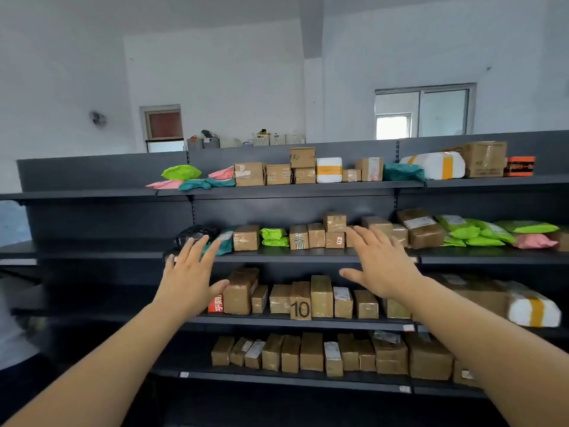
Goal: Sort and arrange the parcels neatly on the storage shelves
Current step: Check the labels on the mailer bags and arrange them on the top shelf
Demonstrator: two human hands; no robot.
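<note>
A dark grey shelf unit (92, 245) carries rows of parcels on several levels. My left hand (189, 275) is raised with fingers spread and straight in front of a black bag (192, 234) and a teal bag (226, 240) on the second shelf; it holds nothing. My right hand (380, 266) is also spread flat, in front of brown cardboard boxes (334, 234) on the same shelf. Whether either hand touches a parcel cannot be told. A box marked "10" (300, 303) stands on the third shelf between my hands.
The top shelf holds green, pink and teal bags (181, 172), brown boxes and white padded parcels (435, 164). Green bags (474, 231) and a pink one lie at the right of the second shelf. Brown boxes fill the lowest visible shelf (311, 352). The shelves' left ends are bare.
</note>
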